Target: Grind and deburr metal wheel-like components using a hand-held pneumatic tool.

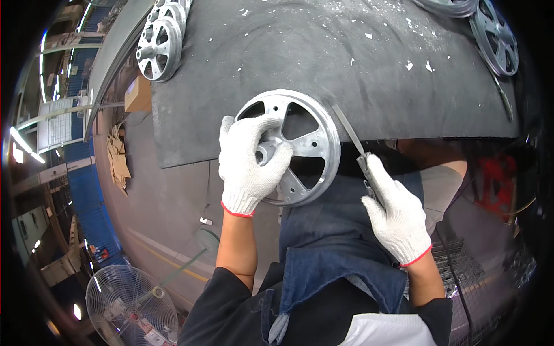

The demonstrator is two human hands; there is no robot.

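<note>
Two gloved hands: left hand (249,164) fingers grip spoked wheel (300,147), right hand (395,213) fingers clench file (353,141).

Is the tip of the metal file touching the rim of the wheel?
Touching. In the head view the tip of the metal file, held in the right hand, meets the outer rim of the wheel with no visible gap.

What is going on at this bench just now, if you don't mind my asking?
A person in white work gloves is working on a spoked metal wheel at the edge of a dark padded bench. The left hand holds the wheel by its hub, tilted up at the bench edge. The right hand holds a flat file with its tip against the wheel's rim. More wheels lie at the bench's far corners.
</note>
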